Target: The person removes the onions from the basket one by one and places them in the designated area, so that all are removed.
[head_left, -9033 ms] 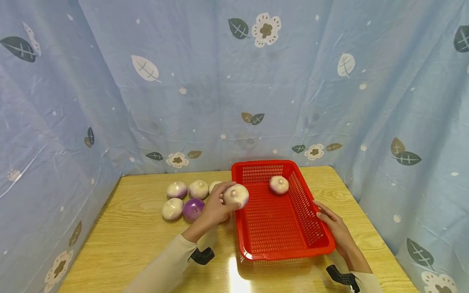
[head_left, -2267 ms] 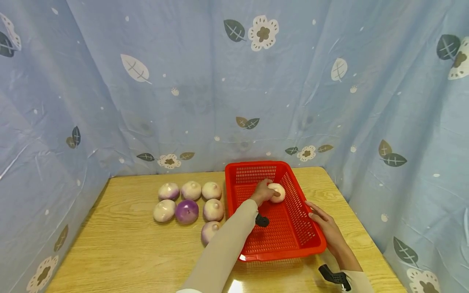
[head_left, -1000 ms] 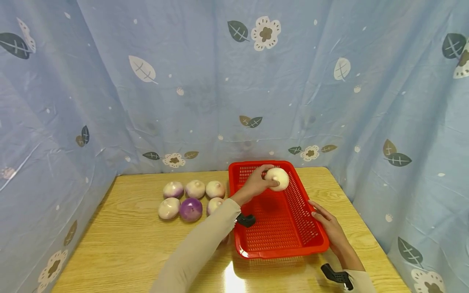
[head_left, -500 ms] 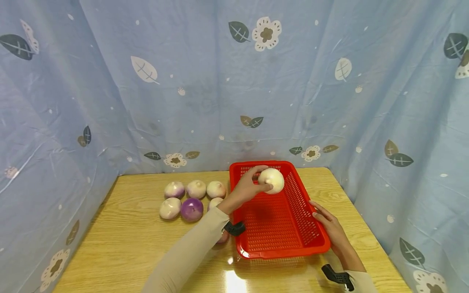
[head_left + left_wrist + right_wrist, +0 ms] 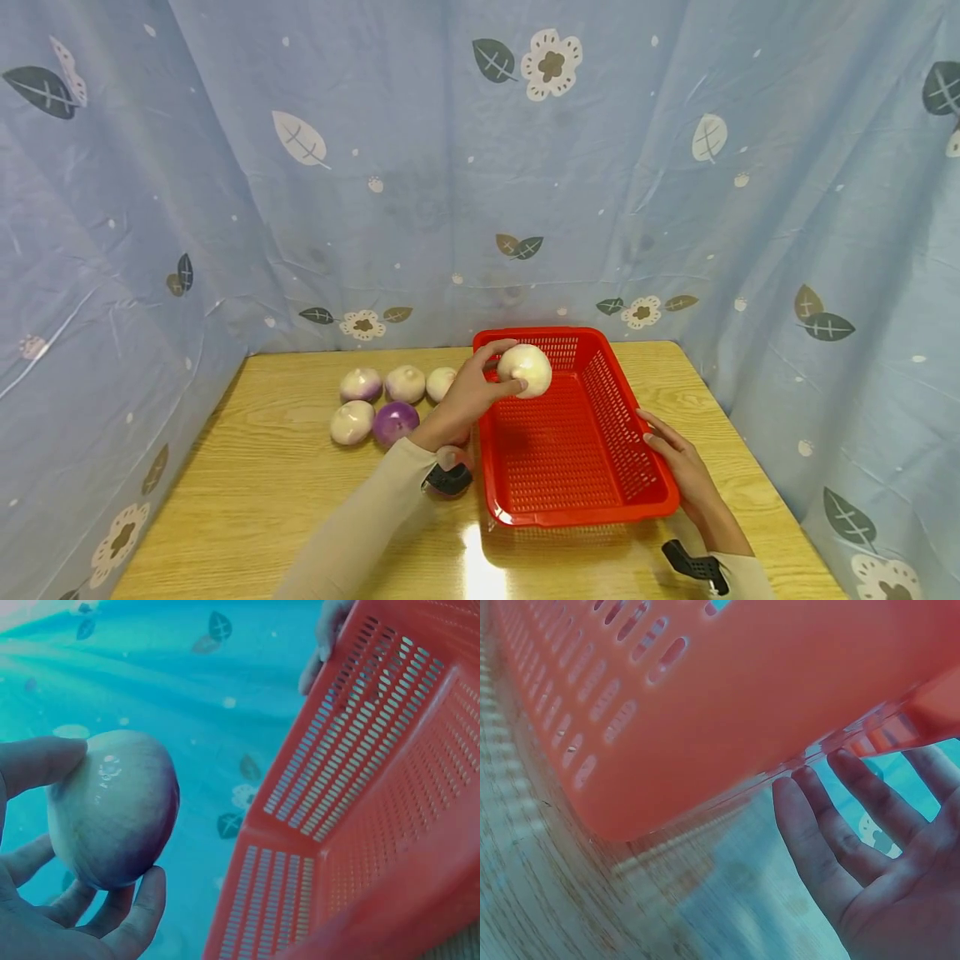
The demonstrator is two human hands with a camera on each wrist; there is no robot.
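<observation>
Held only by fingertips of the left hand [image 5: 468,398], the smooth turnip [image 5: 525,371] could slip into the red basket [image 5: 592,508] below.

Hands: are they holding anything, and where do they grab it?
The left hand grips a whitish onion round its sides, above the red basket. The right hand holds nothing; its straight fingers rest against the basket's side.

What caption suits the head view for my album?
Left hand lifts a pale onion above an empty red basket; right hand steadies it.
</observation>
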